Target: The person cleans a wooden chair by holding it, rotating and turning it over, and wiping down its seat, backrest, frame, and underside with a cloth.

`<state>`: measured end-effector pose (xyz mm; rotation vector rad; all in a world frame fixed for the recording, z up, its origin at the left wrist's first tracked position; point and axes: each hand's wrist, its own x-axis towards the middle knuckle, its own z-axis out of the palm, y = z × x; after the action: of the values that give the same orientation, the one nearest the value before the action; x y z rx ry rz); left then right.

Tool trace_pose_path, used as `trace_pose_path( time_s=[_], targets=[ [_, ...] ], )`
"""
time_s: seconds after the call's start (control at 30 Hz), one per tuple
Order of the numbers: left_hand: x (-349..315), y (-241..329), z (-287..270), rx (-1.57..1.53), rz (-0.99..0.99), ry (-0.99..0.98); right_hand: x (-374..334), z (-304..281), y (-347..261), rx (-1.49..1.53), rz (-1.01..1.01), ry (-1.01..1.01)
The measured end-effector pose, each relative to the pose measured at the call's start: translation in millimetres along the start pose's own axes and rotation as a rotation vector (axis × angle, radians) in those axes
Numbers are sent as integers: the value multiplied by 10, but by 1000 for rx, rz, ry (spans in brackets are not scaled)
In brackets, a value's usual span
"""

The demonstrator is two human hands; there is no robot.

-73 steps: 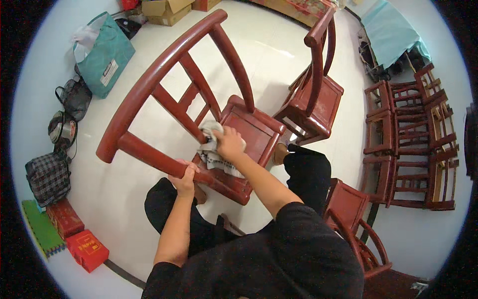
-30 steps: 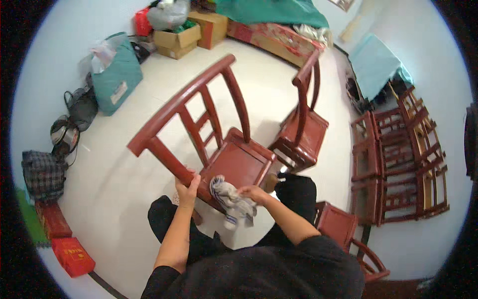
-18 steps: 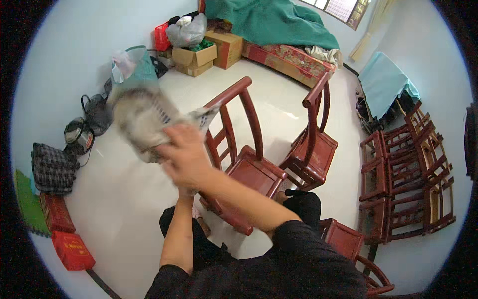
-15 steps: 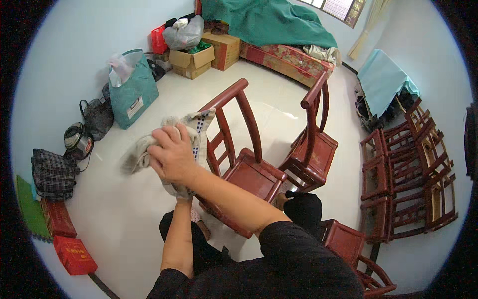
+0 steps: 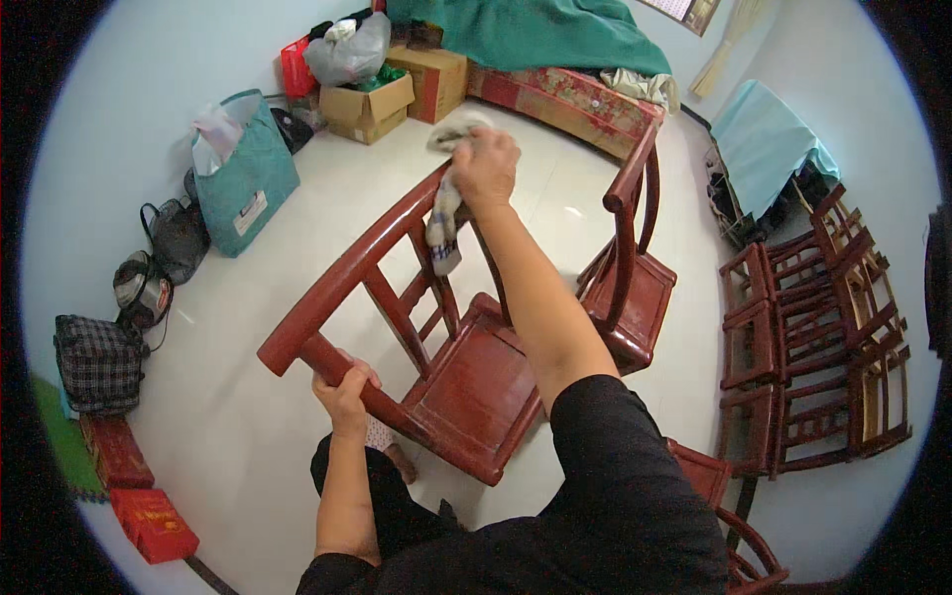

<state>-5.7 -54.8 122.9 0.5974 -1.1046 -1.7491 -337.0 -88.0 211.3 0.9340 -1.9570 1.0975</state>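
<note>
A dark red wooden chair [image 5: 478, 382] stands in front of me, its curved top rail running from near left to far right. Around the post beneath the rail's near end, my left hand [image 5: 343, 393] is wrapped. My right hand [image 5: 486, 169] presses a pale cloth [image 5: 444, 238] with a blue checked border against the far end of the top rail. Part of the cloth hangs down beside the back slats, and another part bunches beyond the fingers, blurred. The far tip of the rail is covered by the hand and cloth.
A second red chair [image 5: 630, 297] stands close on the right, with another [image 5: 704, 471] at lower right. Several chairs [image 5: 793, 357] are stacked along the right wall. Bags [image 5: 248, 188] line the left wall. Cardboard boxes [image 5: 367, 107] and a green-draped bed [image 5: 545, 40] are at the back.
Both hands were together at the cloth; now the left has come down to the chair post. The right has carried the cloth right and away onto the top rail.
</note>
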Motion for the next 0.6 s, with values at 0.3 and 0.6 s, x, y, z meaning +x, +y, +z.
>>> trace_pose_path(
  time_s=[0.3,0.6],
  targets=[
    [16,-49,-45,8,29,-13,-866,-238,342,130,-83,66],
    [7,-101,0,10,25,-34,-2411,-665,1364,-12,205,-159]
  ],
)
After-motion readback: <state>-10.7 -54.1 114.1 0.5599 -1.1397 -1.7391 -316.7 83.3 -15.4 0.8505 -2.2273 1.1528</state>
